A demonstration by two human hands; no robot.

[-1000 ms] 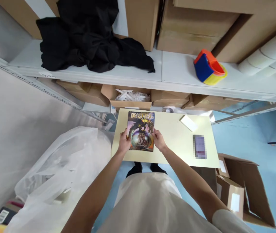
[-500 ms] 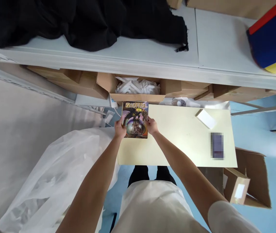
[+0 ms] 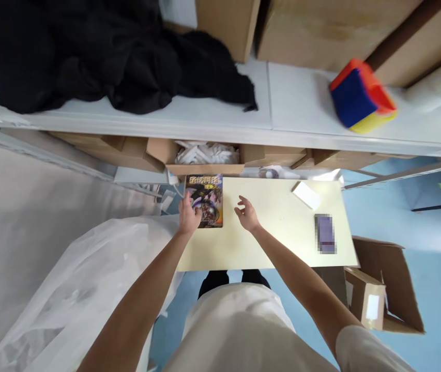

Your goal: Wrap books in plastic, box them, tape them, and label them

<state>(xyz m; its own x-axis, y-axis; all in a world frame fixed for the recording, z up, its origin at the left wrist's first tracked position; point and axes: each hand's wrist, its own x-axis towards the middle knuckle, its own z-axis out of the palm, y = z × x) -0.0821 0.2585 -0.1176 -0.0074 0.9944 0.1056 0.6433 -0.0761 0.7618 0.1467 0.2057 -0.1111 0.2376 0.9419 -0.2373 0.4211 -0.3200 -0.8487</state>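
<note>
A book [image 3: 209, 201] with a dark, colourful cover lies at the left end of the pale yellow table [image 3: 259, 248]. My left hand [image 3: 189, 214] is over the book's left edge with its fingers apart; whether it touches the cover I cannot tell. To the right of the book, my right hand [image 3: 247, 213] hovers above the table, fingers spread and holding nothing. Farther right lie a small white box [image 3: 307, 195] and a blurred purple rectangular thing [image 3: 325, 234].
Behind the table is a shelf [image 3: 220, 124] bearing black cloth [image 3: 127, 67] and a red, blue and yellow bin [image 3: 360, 98]. Beneath it stands a carton of white pieces [image 3: 204, 169]. White plastic sheeting [image 3: 100, 268] bulges at left; an open carton [image 3: 394, 284] stands right.
My right hand has let go of the book and moved right, away from it. The left hand's fingers have opened at the book's left edge. The view has shifted.
</note>
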